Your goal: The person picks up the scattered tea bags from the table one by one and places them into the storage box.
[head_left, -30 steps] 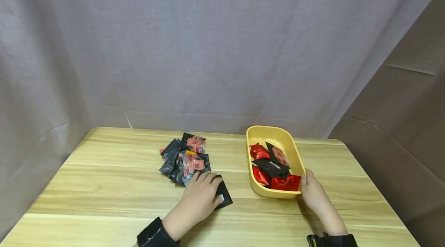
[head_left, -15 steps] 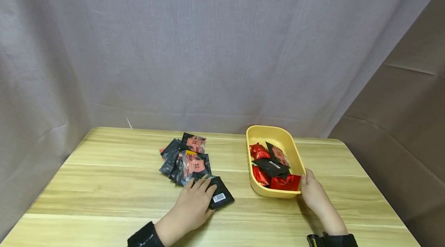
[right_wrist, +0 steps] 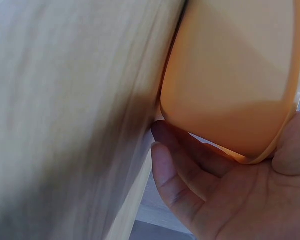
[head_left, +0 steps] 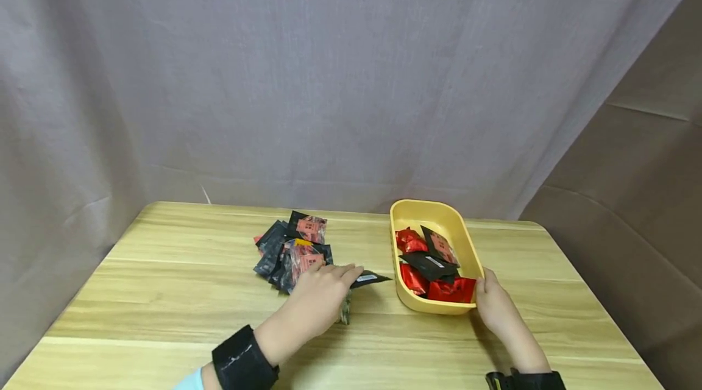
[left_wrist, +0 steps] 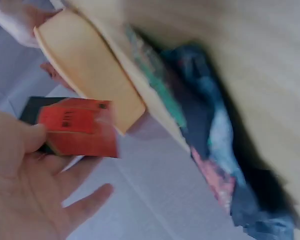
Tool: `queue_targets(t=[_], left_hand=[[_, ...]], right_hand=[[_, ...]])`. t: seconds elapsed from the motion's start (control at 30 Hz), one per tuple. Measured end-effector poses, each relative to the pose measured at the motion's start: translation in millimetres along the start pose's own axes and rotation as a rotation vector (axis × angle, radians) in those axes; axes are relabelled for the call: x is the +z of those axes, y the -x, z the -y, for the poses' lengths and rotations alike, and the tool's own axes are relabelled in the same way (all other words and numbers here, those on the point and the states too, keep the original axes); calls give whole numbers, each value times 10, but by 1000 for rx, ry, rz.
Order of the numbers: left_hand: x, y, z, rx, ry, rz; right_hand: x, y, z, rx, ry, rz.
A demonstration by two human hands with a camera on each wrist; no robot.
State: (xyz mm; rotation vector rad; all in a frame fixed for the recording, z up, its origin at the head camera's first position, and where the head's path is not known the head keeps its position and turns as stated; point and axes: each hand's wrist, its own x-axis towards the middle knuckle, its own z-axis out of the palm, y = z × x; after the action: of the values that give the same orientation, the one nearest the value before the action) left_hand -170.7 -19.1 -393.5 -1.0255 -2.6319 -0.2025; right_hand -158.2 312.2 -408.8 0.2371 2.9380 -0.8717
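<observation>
the left hand (head_left: 317, 300) pinches a packet (head_left: 370, 279) between the pile (head_left: 274, 253) and the tub (head_left: 403, 300), whose near right corner the right hand (head_left: 495, 303) grips; likely a transfer, calling for lifting right, over the tub.

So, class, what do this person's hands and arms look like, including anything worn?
The left hand has a wide black wristband with pale marks, a light blue sleeve behind it; the right hand has a black band with a small yellowish detail. Both are ungloved.
</observation>
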Motion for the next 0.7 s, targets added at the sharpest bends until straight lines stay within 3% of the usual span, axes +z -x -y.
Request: queue_targets(t=[0.13,0.2,0.43,0.6,0.7], left_hand=[[-56,-254,-34,17,34,-186],[-64,-393,-75,18,42,-230],[9,-800,-298,29,37,-234],[138,-975,-430,54,-2,-230],[223,-1047,-485,73,-37,-194]], right_hand=[[-7,3,-12,-2,4,2],[-13,6,-13,0,6,3],[18,-2,-24,-5,-1,12],[22,-10,-23,-5,8,10],[15,-13,-14,-5,7,8]])
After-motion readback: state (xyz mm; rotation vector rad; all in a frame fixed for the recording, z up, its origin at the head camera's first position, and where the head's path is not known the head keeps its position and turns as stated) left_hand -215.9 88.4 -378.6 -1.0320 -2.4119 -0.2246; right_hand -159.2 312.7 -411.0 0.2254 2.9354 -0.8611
